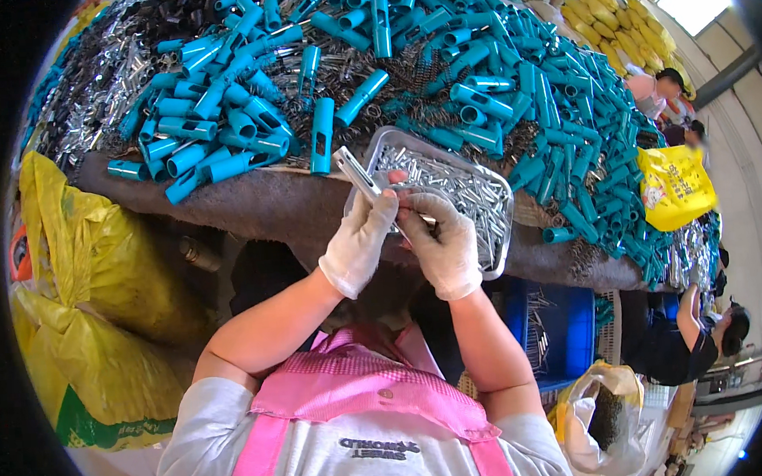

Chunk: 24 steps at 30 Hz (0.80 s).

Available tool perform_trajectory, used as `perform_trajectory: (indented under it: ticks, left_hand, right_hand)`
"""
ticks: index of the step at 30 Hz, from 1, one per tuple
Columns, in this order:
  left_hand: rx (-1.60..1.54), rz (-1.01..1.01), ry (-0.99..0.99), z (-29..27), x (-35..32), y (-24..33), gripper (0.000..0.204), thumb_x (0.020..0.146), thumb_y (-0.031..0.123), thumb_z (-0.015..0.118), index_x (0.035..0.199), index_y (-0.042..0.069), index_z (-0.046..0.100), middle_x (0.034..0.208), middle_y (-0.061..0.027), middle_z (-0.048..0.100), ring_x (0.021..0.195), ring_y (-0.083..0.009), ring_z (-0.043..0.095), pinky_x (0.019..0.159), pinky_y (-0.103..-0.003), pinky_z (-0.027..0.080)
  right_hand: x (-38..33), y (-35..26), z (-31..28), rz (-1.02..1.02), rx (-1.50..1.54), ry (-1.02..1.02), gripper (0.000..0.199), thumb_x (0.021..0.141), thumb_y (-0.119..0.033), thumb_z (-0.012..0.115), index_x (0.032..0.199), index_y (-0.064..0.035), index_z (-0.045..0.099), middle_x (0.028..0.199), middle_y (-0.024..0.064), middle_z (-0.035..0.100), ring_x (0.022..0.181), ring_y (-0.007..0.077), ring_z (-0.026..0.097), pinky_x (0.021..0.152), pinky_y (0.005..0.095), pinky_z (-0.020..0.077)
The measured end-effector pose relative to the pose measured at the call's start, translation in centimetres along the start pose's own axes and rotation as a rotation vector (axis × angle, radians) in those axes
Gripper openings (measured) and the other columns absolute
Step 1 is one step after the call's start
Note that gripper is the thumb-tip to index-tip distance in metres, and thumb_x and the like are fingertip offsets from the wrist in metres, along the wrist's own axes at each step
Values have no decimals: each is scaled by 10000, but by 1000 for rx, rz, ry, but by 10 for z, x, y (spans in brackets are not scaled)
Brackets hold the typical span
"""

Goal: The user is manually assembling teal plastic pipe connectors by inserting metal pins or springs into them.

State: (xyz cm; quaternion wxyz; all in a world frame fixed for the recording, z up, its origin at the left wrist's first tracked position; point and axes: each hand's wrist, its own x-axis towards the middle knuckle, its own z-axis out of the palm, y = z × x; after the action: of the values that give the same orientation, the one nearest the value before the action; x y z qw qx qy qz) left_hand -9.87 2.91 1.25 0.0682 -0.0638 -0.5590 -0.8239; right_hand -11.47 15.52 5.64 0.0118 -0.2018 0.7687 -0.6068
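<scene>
My gloved left hand (pixel 357 243) is closed around a silver slotted metal tube (pixel 358 173), which tilts up and to the left from the fingers. Close against it, my gloved right hand (pixel 447 242) has its fingers pinched together near the tube's lower end; whatever they hold is too small or hidden to name. Just beyond both hands lies a clear plastic tray (pixel 507 200) full of small silver metal pins (pixel 451 184). A teal slotted tube (pixel 322 138) stands out on the table a little past the metal tube.
Teal slotted tubes (pixel 554 115) and coiled springs (pixel 408 82) are heaped across the table (pixel 252 201), with silver parts (pixel 94 102) at far left. Yellow sacks (pixel 105 335) stand left. A yellow bag (pixel 675 187), a blue crate (pixel 572 332) and another person (pixel 683 340) are right.
</scene>
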Motion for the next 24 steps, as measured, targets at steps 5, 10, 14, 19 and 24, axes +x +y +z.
perform_trajectory:
  ticks: [5,10,14,19,24]
  left_hand:
    - [-156,-94,94,11,-13,13,380,990,369,411,1204,64,485,1117,-70,566,1019,-143,525,889,-293,424]
    - [125,23,-88,7,-24,20,330,898,121,599,1201,26,510,1119,-51,578,1069,-131,518,949,-291,409]
    - [52,-36,-126,4,-25,19,350,829,78,681,1154,32,561,958,-27,628,836,-83,579,725,-232,485]
    - [44,41,5,8,-35,15,330,812,74,708,1114,20,584,907,-23,643,809,-81,592,704,-239,498]
    - [-457,-209,136,-11,-37,24,216,876,64,617,1086,23,588,946,-46,625,797,-94,603,714,-228,518]
  right_hand:
    - [-28,11,10,-223,-215,-6,450,698,86,615,1128,-30,551,1192,207,482,1063,373,533,907,387,455]
    - [-37,12,4,-285,-300,186,449,689,139,549,1100,-39,587,1236,196,474,1136,361,494,912,393,462]
    - [-47,-2,-2,-334,-390,216,381,702,108,598,1048,-41,656,1201,192,515,1117,361,527,892,393,480]
    - [-47,11,-9,-512,-529,369,239,781,38,637,1009,-27,667,1111,185,605,983,324,624,813,364,520]
    - [-51,-2,-49,-273,-123,533,175,893,36,522,1043,32,611,827,83,647,619,113,604,567,231,488]
